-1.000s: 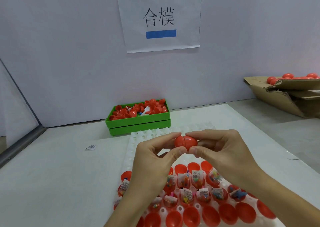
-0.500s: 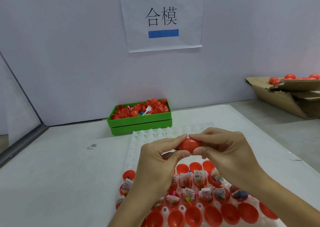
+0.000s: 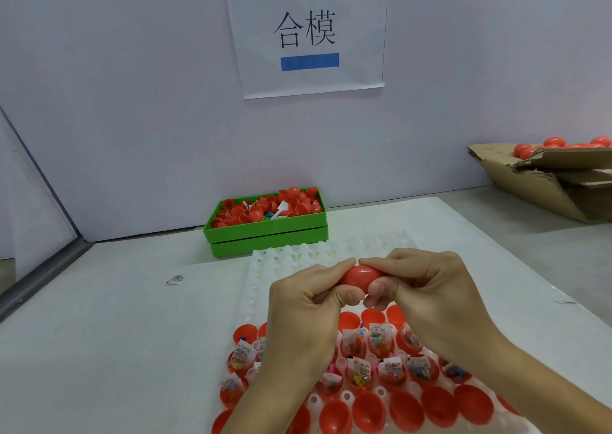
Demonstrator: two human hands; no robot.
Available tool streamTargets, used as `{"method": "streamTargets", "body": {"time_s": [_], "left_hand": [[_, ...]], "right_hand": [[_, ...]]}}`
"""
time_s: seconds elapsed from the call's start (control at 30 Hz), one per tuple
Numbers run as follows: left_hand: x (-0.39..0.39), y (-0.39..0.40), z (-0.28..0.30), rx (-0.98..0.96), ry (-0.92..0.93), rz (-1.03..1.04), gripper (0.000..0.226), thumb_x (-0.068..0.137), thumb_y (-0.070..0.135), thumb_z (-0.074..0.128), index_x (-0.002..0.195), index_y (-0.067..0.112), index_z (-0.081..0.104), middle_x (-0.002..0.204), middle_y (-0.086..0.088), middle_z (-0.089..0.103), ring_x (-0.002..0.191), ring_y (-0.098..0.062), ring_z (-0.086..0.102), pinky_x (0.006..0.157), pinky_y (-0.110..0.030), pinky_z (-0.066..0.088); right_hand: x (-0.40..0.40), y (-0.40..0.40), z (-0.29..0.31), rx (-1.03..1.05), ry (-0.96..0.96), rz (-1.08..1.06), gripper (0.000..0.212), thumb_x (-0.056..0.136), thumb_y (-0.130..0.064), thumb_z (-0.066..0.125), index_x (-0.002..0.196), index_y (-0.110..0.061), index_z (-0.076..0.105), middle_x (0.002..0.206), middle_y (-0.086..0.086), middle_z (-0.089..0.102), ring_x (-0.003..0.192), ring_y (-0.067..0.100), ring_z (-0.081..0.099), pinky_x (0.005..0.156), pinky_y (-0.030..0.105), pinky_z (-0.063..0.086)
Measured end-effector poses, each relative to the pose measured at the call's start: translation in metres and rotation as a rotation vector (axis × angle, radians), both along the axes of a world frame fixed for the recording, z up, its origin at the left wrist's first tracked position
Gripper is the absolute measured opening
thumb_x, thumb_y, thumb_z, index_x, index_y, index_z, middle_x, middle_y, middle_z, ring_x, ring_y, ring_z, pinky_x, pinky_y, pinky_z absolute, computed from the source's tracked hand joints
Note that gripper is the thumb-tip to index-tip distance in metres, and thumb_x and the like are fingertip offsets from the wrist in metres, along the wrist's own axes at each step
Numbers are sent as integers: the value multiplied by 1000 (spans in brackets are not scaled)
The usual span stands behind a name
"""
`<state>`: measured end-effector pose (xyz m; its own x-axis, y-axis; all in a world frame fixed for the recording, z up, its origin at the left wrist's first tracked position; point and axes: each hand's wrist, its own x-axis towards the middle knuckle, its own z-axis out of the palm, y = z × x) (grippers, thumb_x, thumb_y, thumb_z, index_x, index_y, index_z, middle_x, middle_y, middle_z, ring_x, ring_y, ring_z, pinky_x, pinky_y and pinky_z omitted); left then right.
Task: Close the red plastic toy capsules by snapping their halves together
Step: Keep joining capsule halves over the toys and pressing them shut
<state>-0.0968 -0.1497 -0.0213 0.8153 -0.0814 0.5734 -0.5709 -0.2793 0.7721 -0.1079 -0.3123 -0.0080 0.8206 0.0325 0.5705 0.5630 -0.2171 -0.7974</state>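
Note:
A red capsule is held above the white tray, its halves pressed together. My left hand pinches its left end between thumb and forefinger. My right hand pinches its right end the same way. Both sets of fingertips nearly meet over the capsule. Below my hands the tray holds several open red capsule halves, and several of them contain small bagged toys.
A green bin full of loose red halves stands behind the tray near the wall. A cardboard box with closed red capsules lies at the far right. A small paper label rests on the table left of the tray.
The capsule halves have been pushed together, and the seam visible a second ago is now hidden. My fingertips have closed in over the capsule. Both hands have stayed in about the same place.

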Motion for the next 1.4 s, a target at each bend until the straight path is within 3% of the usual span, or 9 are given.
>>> {"method": "streamTargets", "body": {"time_s": [0.33, 0.53, 0.73, 0.9, 1.03, 1.13, 1.2, 1.3, 1.4], "left_hand": [[0, 1, 1, -21, 40, -24, 31, 80, 6, 77, 106, 22, 75, 89, 14, 76, 87, -1, 70, 75, -12, 53], [1, 3, 6, 29, 46, -65, 43, 76, 5, 81, 117, 15, 72, 99, 9, 74, 94, -3, 70, 81, -16, 55], [0, 5, 4, 197, -127, 76, 27, 74, 5, 78, 98, 17, 80, 87, 6, 76, 82, -4, 68, 76, -22, 55], [-2, 4, 5, 303, -312, 127, 25, 74, 18, 74, 99, 13, 79, 78, 1, 74, 71, -8, 63, 66, -21, 52], [1, 2, 0, 431, -462, 193, 24, 76, 16, 74, 97, 5, 77, 72, -3, 69, 66, -17, 58, 63, -25, 46], [-1, 1, -1, 467, -494, 174, 26, 73, 18, 76, 96, 5, 76, 72, -2, 66, 67, -16, 55, 63, -23, 45], [-2, 0, 2, 409, -409, 141, 31, 71, 22, 78, 100, 12, 77, 78, 3, 66, 72, -12, 57, 66, -19, 47], [-1, 6, 9, 98, -47, -20, 47, 65, 36, 88, 110, 36, 74, 102, 15, 65, 100, -6, 62, 80, -14, 51], [1, 9, 10, -140, 308, -259, 68, 64, 49, 86, 127, 37, 63, 127, 12, 66, 119, -4, 61, 92, -22, 54]], "right_hand": [[0, 2, 2, 14, 51, 0, 47, 82, 16, 65, 88, -29, 76, 74, 5, 74, 60, 18, 72, 59, 24, 59], [1, 1, 2, 67, 157, 10, 33, 82, 5, 71, 94, -25, 77, 78, -4, 78, 67, 17, 74, 63, 20, 58], [-2, 7, -3, 68, 226, 12, 37, 86, 12, 66, 96, -22, 77, 83, -3, 78, 76, 16, 76, 65, 23, 61], [-7, 9, 1, -149, 183, 82, 17, 87, -11, 72, 97, -23, 78, 87, -5, 78, 82, 12, 75, 77, 29, 60], [-6, 11, -3, -74, 222, 101, 11, 84, -10, 74, 92, -17, 76, 85, 4, 76, 83, 21, 74, 81, 42, 60], [-5, 11, -4, -8, 238, 123, 15, 90, -4, 67, 93, -15, 77, 86, 3, 77, 85, 16, 75, 79, 34, 61], [-5, 11, -4, 53, 258, 144, 21, 92, 1, 63, 94, -14, 77, 87, 3, 77, 85, 15, 75, 76, 27, 60], [-3, 9, -3, 106, 241, 112, 22, 94, -4, 61, 94, -19, 77, 90, 8, 76, 83, 18, 75, 72, 24, 60], [-2, 9, -1, 169, 252, 156, 23, 87, -18, 62, 107, -19, 73, 94, 1, 78, 85, 17, 75, 73, 21, 59]]}}
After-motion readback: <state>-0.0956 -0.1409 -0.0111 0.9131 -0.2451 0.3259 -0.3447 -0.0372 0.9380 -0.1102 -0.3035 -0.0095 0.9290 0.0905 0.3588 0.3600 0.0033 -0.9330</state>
